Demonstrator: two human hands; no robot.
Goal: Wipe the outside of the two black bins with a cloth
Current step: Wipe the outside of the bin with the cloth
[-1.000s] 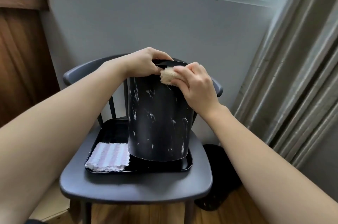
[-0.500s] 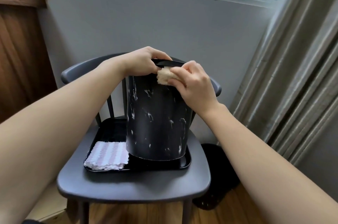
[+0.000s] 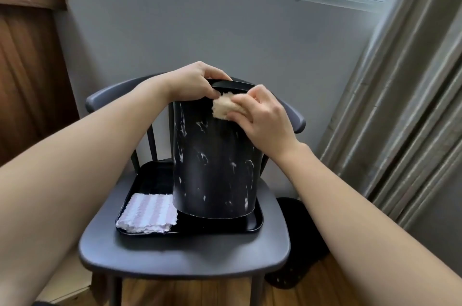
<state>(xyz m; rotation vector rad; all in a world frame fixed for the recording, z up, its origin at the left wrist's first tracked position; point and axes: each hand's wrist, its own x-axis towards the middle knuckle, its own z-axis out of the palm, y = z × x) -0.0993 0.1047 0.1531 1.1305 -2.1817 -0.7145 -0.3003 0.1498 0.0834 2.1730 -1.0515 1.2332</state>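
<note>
- A folded striped cloth point(image 3: 147, 213) lies in the tray point(image 3: 255, 223) on the chair point(image 3: 185, 255), probably kept as a spare.
- The left hand point(image 3: 192, 81) grips the rim of the bin point(image 3: 215, 160), which stands in the tray; this likely steadies it.
- The right hand point(image 3: 265, 115) pinches a beige cloth point(image 3: 222, 108) against the bin's upper wall, to rub it.
- The second bin point(image 3: 297, 243) lies on the floor, waiting.

No readable text, labels, brands, numbers or signs anywhere in view.
</note>
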